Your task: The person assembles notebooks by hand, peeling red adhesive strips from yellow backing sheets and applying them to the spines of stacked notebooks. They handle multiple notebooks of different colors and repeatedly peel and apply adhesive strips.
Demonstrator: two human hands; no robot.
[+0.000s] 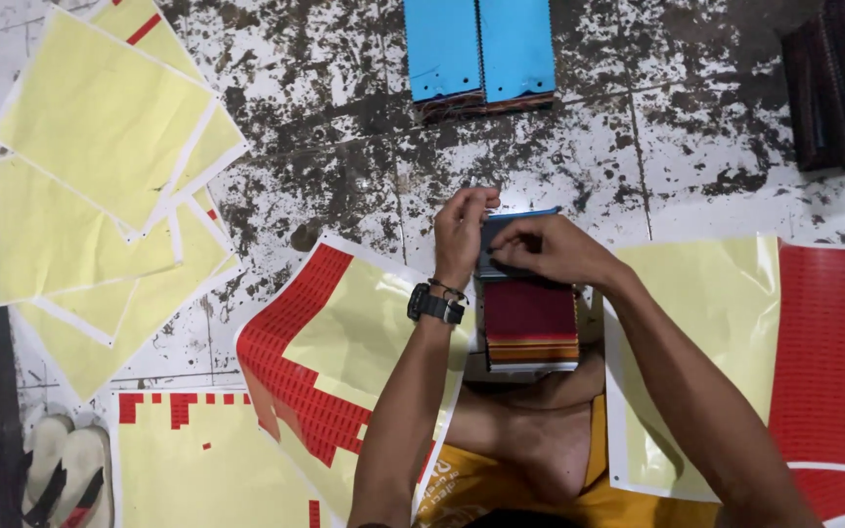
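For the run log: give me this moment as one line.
left hand: on swatch stack | right hand: on blue top card | sticker sheets: beside

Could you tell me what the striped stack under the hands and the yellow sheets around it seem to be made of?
The striped stack looks like layered fabric swatches: matte, with thin coloured edges, maroon to orange, though card is possible. The left hand and right hand hold its dark blue top. The yellow sheets look like glossy sticker backing paper, judging by their sheen and white borders.
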